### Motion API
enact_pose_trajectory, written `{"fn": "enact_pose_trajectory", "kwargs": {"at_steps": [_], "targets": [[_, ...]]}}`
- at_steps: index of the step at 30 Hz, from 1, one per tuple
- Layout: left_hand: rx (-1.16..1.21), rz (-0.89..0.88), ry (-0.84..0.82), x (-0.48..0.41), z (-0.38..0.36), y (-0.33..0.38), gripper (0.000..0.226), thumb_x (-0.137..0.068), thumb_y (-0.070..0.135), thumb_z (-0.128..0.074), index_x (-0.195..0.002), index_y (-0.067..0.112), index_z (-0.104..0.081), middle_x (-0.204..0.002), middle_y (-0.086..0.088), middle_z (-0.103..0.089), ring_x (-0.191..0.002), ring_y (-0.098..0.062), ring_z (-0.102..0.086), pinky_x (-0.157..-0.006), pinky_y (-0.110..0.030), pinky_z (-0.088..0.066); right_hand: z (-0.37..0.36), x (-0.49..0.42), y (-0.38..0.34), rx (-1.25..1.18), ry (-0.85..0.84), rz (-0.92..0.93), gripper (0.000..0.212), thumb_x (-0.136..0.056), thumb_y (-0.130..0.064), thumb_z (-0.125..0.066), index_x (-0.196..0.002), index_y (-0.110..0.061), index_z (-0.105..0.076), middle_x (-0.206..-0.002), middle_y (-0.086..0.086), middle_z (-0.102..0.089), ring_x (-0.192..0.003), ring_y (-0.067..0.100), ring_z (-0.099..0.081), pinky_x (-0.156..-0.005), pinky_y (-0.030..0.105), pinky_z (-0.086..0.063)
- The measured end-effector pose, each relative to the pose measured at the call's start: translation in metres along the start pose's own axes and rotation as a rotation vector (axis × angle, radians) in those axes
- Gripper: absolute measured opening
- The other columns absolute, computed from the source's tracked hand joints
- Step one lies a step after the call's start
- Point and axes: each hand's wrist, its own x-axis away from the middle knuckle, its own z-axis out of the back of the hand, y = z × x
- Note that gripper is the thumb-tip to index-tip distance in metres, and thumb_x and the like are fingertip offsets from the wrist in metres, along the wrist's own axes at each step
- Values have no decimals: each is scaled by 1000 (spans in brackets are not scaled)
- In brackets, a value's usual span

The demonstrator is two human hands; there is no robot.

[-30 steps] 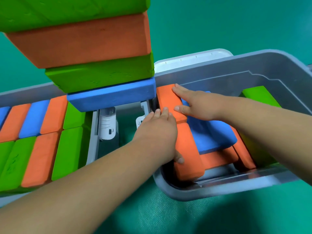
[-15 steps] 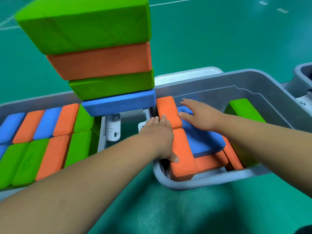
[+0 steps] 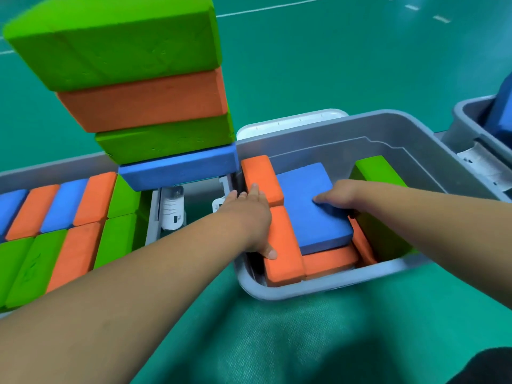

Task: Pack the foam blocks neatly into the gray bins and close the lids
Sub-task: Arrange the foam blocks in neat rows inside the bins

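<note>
Pressing left hand flat on orange blocks; gripping blue block edge with right hand; can't read green block embossing.

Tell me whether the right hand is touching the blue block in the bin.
Touching. The head view shows the right hand on the blue block, thumb on top, fingers curled over its right edge.

Single head-worn wide-angle view, facing forward and down.
Close range: left forearm and right forearm reach in from the bottom and right edges, gray bin sits mid-frame, stack of foam blocks looms upper left, green floor fills the top, second bin clipped at the right edge.
</note>
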Motion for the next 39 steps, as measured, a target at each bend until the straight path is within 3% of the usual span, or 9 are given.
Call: {"fn": "enact_pose_trajectory", "kwargs": {"at_steps": [3,8,10,13,16,19,28,32,39], "targets": [[-14,-3,-2,-1,-1,-1,143,-74,75,-76,-163,0,6,-171,-20,13,-160,-35,-10,-129,-51,-7,4,3,-3,-260,-5,-21,72,-71,-49,-88,-124,-8,-60,-111,12,-71,-91,34,-73,-87,51,-60],[-9,4,-5,-2,2,3,144,-72,73,-79,-163,-1,5,-171,-20,12,-159,-36,-9,-129,-51,-11,27,26,-10,-113,263,39,112,-68,-58,-89,-145,-6,-27,-130,14,-56,-113,37,-61,-83,40,-48],[-24,9,-7,-1,3,4,144,-72,73,-79,-163,-1,4,-171,-21,11,-159,-38,-11,-128,-50,-15,35,35,-9,64,374,80,103,-74,-60,-80,-148,-14,-26,-135,19,-51,-116,41,-59,-83,41,-47],[-54,15,-5,1,4,5,143,-72,74,-79,-163,-1,2,-171,-21,8,-158,-39,-16,-127,-50,-19,37,44,-2,298,465,96,100,-79,-64,-67,-156,-23,-18,-138,22,-42,-125,47,-53,-96,48,-48],[-55,7,8,4,5,4,139,-71,75,-78,-164,2,-4,-172,-19,5,-156,-38,-22,-125,-49,-24,30,50,6,496,419,86,102,-80,-69,-67,-155,-15,-22,-142,24,-44,-132,43,-50,-105,48,-45],[-52,-4,24,8,4,2,134,-72,76,-76,-164,4,-9,-173,-17,5,-153,-36,-29,-123,-46,-28,22,53,11,602,392,67,106,-82,-73,-65,-156,-11,-21,-146,21,-43,-132,40,-51,-103,46,-46],[-36,-32,122,15,-10,-4,124,-76,81,-68,-160,5,-18,-173,-15,-6,-150,-35,-33,-123,-46,-24,40,52,11,576,552,43,93,-82,-67,-64,-151,-14,-30,-136,21,-49,-123,40,-56,-90,42,-49],[-29,-37,134,16,-12,-5,126,-76,81,-67,-161,5,-13,-173,-15,-3,-149,-35,-33,-124,-46,-22,49,48,19,570,498,-114,83,-90,-48,-60,-158,-20,-22,-145,21,-43,-134,39,-48,-101,41,-46],[-12,-33,113,14,-13,-4,128,-78,80,-67,-163,5,-7,-173,-16,4,-154,-36,-26,-127,-48,-13,39,40,24,611,465,-117,76,-90,-39,-63,-153,-14,-27,-142,15,-39,-131,34,-45,-101,40,-45]]}}
